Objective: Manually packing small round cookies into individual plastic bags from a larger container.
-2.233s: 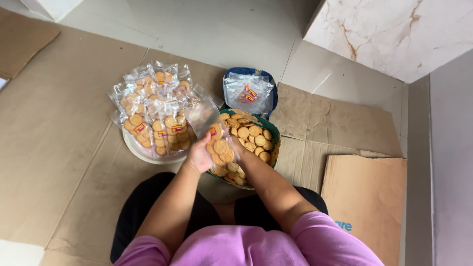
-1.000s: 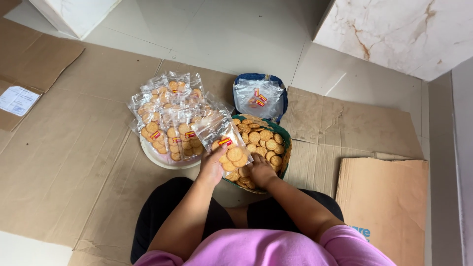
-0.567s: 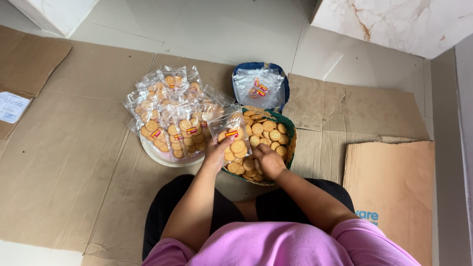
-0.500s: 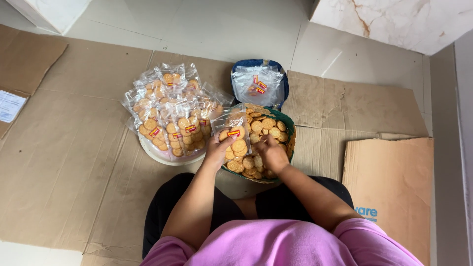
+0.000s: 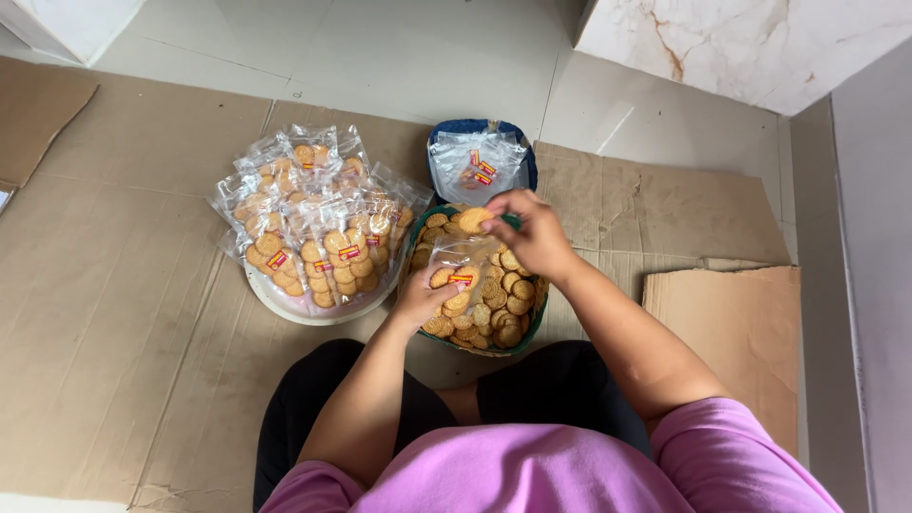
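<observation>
A green bowl (image 5: 534,318) full of round golden biscuits sits on the cardboard in front of my knees. My left hand (image 5: 420,296) holds a clear plastic pouch (image 5: 460,261) with a red and yellow label over the bowl; a few biscuits lie in the pouch. My right hand (image 5: 528,231) pinches a biscuit (image 5: 474,218) at the pouch's open top. To the left, a white tray (image 5: 275,302) carries several filled, sealed biscuit pouches (image 5: 313,220).
A blue container (image 5: 529,160) with empty labelled pouches stands behind the bowl. Flattened cardboard (image 5: 114,285) covers the floor, with a loose sheet (image 5: 741,332) at the right. A marble slab (image 5: 722,47) and grey wall rise at the far right.
My right hand rose from the biscuits in the bowl to the pouch's mouth with a biscuit. My left hand kept the pouch over the bowl. The camera view shifted slightly.
</observation>
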